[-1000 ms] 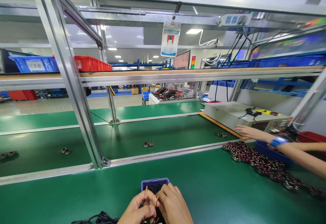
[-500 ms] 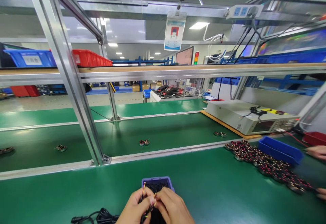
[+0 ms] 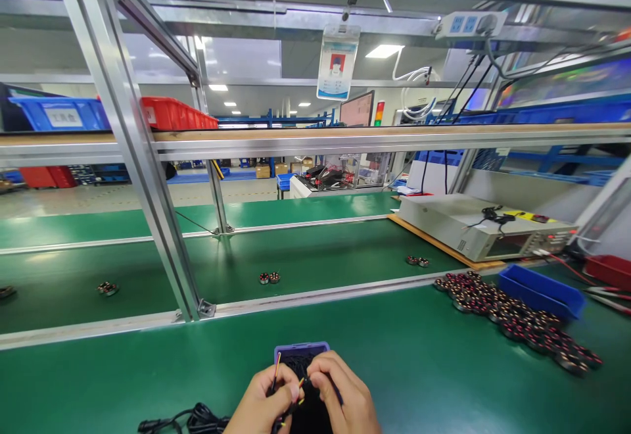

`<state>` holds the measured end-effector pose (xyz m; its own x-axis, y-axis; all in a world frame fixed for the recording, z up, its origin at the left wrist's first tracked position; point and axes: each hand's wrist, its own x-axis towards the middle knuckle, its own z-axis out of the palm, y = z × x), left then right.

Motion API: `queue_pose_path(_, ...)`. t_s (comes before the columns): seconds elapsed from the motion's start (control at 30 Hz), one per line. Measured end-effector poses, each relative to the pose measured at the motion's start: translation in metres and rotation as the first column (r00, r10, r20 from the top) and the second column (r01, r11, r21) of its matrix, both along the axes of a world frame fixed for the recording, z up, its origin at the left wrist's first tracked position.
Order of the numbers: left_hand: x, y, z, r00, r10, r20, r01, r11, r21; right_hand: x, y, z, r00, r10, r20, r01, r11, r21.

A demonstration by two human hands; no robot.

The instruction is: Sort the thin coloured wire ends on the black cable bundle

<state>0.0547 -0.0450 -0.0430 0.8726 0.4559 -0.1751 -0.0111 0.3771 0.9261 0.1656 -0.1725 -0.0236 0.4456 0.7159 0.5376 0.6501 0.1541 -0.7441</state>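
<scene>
My left hand [image 3: 261, 401] and my right hand [image 3: 340, 398] sit close together at the near edge of the view, fingers pinched on thin red-and-yellow wires. Below them is a small purple-rimmed tray [image 3: 300, 350] packed with black wire, partly hidden by my hands. A bundle of black cable with a plug [image 3: 194, 421] lies on the green bench mat to my left. To the right, a loose heap of small round motors [image 3: 513, 319] lies on the mat, out of reach of either hand.
A blue bin [image 3: 539, 294] and a red tray [image 3: 608, 271] stand at the right, with red-handled test leads [image 3: 608, 297] beside them. Behind an aluminium rail, a green conveyor belt [image 3: 315, 253] carries pairs of motors [image 3: 269, 277]. A grey bench instrument [image 3: 486, 233] sits on a wooden board.
The pairs of motors on the belt have moved left. Another person's arm and hands at the right have left the view. My hands stay over the tray, shifting slightly on the wires.
</scene>
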Motion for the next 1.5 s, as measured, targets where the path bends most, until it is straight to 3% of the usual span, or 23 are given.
queue_pose_path(0.37, 0.0, 0.0, 0.002, 1.0, -0.003, -0.009, 0.003, 1.0, 0.003, 0.0, -0.004, 0.011, 0.995, 0.01, 0.101, -0.014, 0.999, 0.043)
queue_pose_path(0.57, -0.002, 0.002, 0.003, 1.0, -0.018, -0.011, 0.019, 0.999, 0.039, 0.0, -0.005, 0.015, 0.998, 0.037, 0.049, -0.038, 0.999, 0.016)
queue_pose_path(0.9, -0.007, 0.002, 0.024, 0.996, -0.092, -0.005, 0.092, 0.995, 0.033, 0.002, -0.005, 0.016, 1.0, 0.017, 0.009, -0.017, 0.999, 0.045)
queue_pose_path(1.07, -0.007, 0.002, 0.019, 0.996, -0.086, 0.01, 0.085, 0.996, 0.019, 0.005, -0.007, 0.015, 1.0, 0.011, 0.0, -0.011, 0.999, 0.048)
queue_pose_path(1.5, -0.006, 0.008, 0.014, 0.997, -0.075, 0.013, 0.074, 0.995, 0.073, 0.006, -0.005, 0.013, 0.998, 0.048, -0.043, -0.053, 0.994, -0.1)
